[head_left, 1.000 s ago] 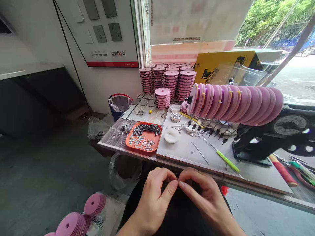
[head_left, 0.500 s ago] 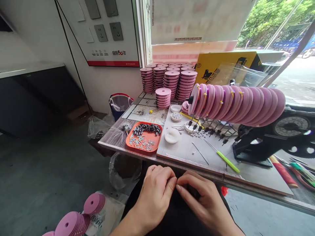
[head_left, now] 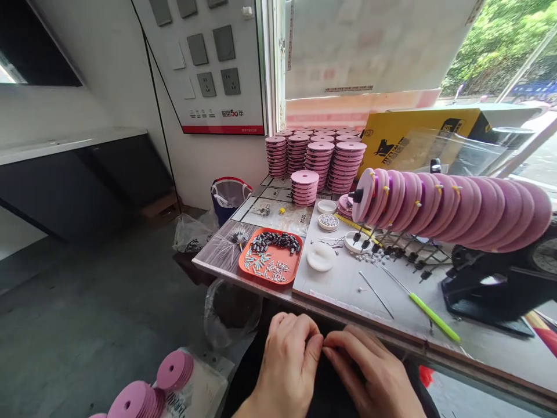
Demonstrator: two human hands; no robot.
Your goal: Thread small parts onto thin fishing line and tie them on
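Observation:
My left hand (head_left: 289, 363) is closed above my lap, thumb pressed against the curled forefinger. Close beside it, my right hand (head_left: 369, 371) pinches with thumb and forefinger, its tips almost touching the left thumb. Whatever lies between the fingertips is too small to make out. Just beyond the hands, on the table, an orange tray (head_left: 270, 277) holds black beads, pale blue tubes and small silvery parts. To its right, a board (head_left: 339, 290) carries a white ring-shaped dish (head_left: 321, 256), a thin metal rod (head_left: 376, 295) and a tool with a green handle (head_left: 435, 317).
A row of pink spools (head_left: 404, 200) sits on a black machine (head_left: 487, 296) at right. Stacked pink spools (head_left: 304, 188) stand at the back by a yellow box (head_left: 394, 145). More pink discs (head_left: 139, 400) lie low at left. A plastic bag (head_left: 213, 325) hangs below the table edge.
The view has shifted, so the table and spools appear lower and further right. Both hands keep the same pinched pose close together.

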